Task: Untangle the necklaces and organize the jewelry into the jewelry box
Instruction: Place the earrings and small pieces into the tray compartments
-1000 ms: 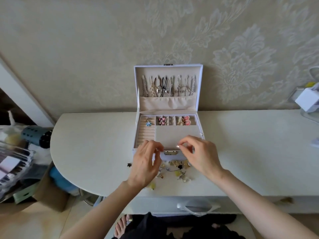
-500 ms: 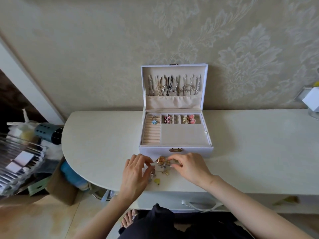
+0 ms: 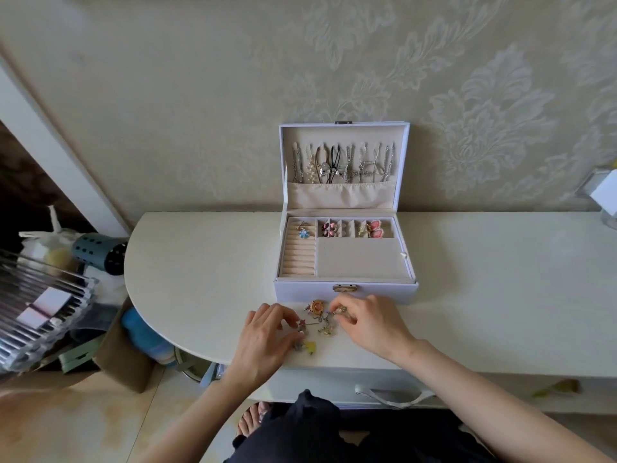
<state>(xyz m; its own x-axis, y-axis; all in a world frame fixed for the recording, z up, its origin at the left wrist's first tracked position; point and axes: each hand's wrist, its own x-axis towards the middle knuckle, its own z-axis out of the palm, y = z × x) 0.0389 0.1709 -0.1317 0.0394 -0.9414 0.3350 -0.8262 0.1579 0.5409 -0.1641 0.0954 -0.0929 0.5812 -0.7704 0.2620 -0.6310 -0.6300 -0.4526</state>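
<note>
While the left hand (image 3: pixel 263 342) and right hand (image 3: pixel 370 325) pinch loose jewelry (image 3: pixel 317 320), the open jewelry box (image 3: pixel 345 293) stands behind.

jewelry pile (image 3: pixel 320 321): pcs too small to ID | left fingers (image 3: pixel 283 317): grip unclear | rack (image 3: pixel 33 305): cut by L edge

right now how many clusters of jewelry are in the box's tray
3: a blue piece atop the ring rolls back left, dark pink pieces back middle, gold and pink pieces back right. Others may be hidden.
</note>
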